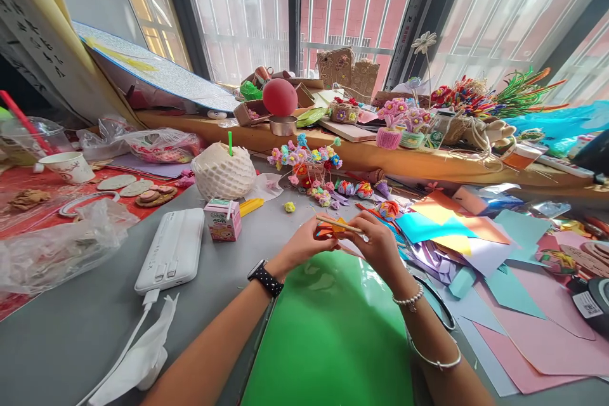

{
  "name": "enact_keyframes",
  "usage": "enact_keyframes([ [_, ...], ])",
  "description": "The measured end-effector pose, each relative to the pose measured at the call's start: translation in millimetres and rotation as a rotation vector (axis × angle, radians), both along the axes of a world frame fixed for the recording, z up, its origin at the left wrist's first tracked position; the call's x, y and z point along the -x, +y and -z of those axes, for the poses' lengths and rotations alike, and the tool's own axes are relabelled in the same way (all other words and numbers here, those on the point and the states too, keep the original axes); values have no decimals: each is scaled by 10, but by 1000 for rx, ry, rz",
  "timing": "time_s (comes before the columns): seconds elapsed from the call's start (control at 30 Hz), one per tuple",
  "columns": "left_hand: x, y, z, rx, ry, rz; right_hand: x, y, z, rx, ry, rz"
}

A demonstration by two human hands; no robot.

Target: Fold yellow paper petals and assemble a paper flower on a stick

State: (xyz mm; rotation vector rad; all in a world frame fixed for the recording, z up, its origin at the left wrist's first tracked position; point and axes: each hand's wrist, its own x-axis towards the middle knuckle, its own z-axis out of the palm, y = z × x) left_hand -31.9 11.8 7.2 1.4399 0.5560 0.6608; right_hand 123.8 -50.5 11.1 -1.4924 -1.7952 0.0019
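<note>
Above the far end of a green glossy board [333, 330], my two hands meet over a small piece of folded orange paper [339, 226]. My left hand [307, 242], with a dark dotted watch strap at the wrist, pinches the paper between its fingers. A thin wooden stick [349, 227] lies across the paper, gripped by my right hand [379, 242]. The stick's left end reaches over my left fingers. Just beyond my hands sit a yellow paper flower [289, 207] and an orange paper flower ball [387, 209]. The exact folds of the paper are partly hidden by my fingers.
Coloured paper sheets [523, 323] spread over the right. On the left stand a white power bank [172, 247] with a cable, a pink drink carton [222, 221] and a coconut [223, 171] in foam netting. Small flowers [304, 162] and a cluttered windowsill [352, 149] lie behind.
</note>
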Motion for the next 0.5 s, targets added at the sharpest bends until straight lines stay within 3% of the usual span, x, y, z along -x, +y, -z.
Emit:
enact_keyframes([
  [0.13,77,74,-34,-44,14,-45,-108,31,3,-64,-4,106],
  [0.3,124,81,-102,-25,2,25,-138,24,-4,45,66,10],
  [0.5,91,114,-56,-68,-24,-106,-77,-7,-31,58,115,-12],
])
